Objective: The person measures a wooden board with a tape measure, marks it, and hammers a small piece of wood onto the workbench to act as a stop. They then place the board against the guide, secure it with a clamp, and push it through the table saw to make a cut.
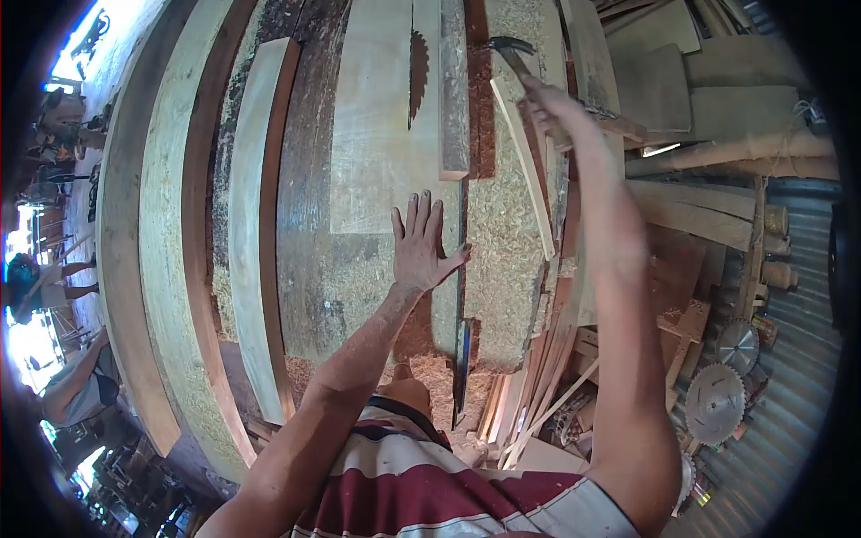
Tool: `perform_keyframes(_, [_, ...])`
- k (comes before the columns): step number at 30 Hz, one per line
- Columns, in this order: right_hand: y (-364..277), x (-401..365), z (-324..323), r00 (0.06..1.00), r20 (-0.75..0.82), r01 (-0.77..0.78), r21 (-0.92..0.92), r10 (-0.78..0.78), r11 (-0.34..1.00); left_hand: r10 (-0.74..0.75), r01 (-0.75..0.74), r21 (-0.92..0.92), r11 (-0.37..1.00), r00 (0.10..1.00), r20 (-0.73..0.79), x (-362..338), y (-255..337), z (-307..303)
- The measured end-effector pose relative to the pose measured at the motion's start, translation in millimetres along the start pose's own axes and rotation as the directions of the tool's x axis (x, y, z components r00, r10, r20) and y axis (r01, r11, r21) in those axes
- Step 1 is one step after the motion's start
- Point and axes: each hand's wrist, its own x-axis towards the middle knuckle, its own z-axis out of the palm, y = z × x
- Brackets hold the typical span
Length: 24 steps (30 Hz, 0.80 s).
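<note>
My left hand [419,247] lies palm down with fingers spread on the sawdust-covered wooden table [359,287], at the near edge of a pale board [368,161]. A toothed circular saw blade [418,79] stands up through a slot in that board, ahead of my fingers. A long wooden rail [455,99] runs just right of the blade. My right hand [553,106], reaching to the far right and slightly blurred, is closed around the handle of a hammer [511,45]. The hammer's dark head points away from me. Beside that hand a thin wooden strip [525,170] lies slanted on the sawdust.
Long thick planks [256,215] lie along the left. Stacked boards [717,90] and offcuts fill the right. Spare saw blades [715,403] hang by a corrugated metal wall [798,359]. Another person [81,386] is at the lower left, with one more person [40,282] beyond.
</note>
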Motion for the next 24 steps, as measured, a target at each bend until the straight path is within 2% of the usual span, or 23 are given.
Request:
perform_keyframes(1, [-8.5, -13.5, -12.3, 0.995, -0.085, -0.067, -0.170, 0.053, 0.983, -0.006, 0.006, -0.006, 1.000, 1.000, 0.011, -2.8, 1.4, -2.0])
perform_keyframes(4, [7.1, -17.1, 30.1, 0.967, -0.246, 0.030, -0.154, -0.068, 0.988, -0.009, 0.009, -0.003, 1.000, 1.000, -0.011, 1.7, 1.0, -0.6])
perform_keyframes(5, [10.6, -20.9, 32.1, 0.969, -0.246, -0.017, -0.124, -0.014, 0.992, -0.001, 0.001, 0.004, 1.000, 1.000, -0.017, 3.2, -1.2, 0.2])
perform_keyframes(8, [-1.9, -71.4, -7.8, 0.994, -0.104, -0.074, -0.322, 0.043, 0.944, 0.021, -0.022, -0.019, 1.000, 0.999, -0.043, 1.7, -2.4, 1.1])
perform_keyframes(9, [11.1, -76.4, -16.8, 0.989, -0.142, -0.026, -0.363, -0.028, 0.931, 0.016, -0.017, -0.011, 1.000, 0.999, -0.044, 1.6, -2.4, 1.5])
perform_keyframes(12, [71.3, -164.0, 1.1, 0.930, -0.338, 0.066, -0.225, -0.141, 0.972, 0.008, -0.009, -0.024, 1.000, 0.999, -0.039, 1.0, -2.7, 1.4])
perform_keyframes(13, [90.8, -208.3, 15.1, 0.925, -0.363, 0.065, -0.144, -0.113, 0.987, 0.000, -0.001, -0.032, 1.000, 1.000, -0.030, 0.7, -1.7, -0.5])
perform_keyframes(14, [114.2, -258.7, 33.5, 0.918, -0.390, 0.057, -0.057, -0.075, 0.997, 0.005, -0.007, -0.031, 0.999, 0.999, -0.040, -1.1, -2.4, 0.5])
perform_keyframes(16, [182.0, -341.0, 70.9, 0.895, -0.432, -0.081, 0.089, 0.112, 0.993, 0.022, -0.024, -0.040, 0.999, 0.998, -0.054, -1.1, -4.1, 5.7])
perform_keyframes(18, [254.4, -410.0, 119.6, 0.872, -0.372, -0.231, 0.263, 0.320, 0.937, 0.060, -0.063, -0.036, 0.997, 0.996, -0.070, -4.7, -8.2, 12.7])
perform_keyframes(19, [280.2, -438.4, 141.7, 0.875, -0.353, -0.245, 0.270, 0.333, 0.931, 0.063, -0.065, -0.017, 0.998, 0.994, -0.087, -6.3, -6.2, 13.4])
perform_keyframes(20, [300.0, -454.9, 159.2, 0.886, -0.330, -0.242, 0.270, 0.325, 0.932, 0.059, -0.063, -0.038, 0.997, 0.994, -0.088, -6.7, -4.6, 9.8])
perform_keyframes(23, [352.7, -474.1, 195.2, 0.843, -0.384, -0.254, 0.334, 0.377, 0.908, 0.113, -0.109, 0.033, 0.993, 0.983, -0.144, -7.4, -15.7, 27.6])
perform_keyframes(24, [365.7, -471.8, 207.0, 0.868, -0.343, -0.237, 0.351, 0.360, 0.906, 0.126, -0.120, 0.049, 0.992, 0.980, -0.156, -7.0, -17.3, 28.9])
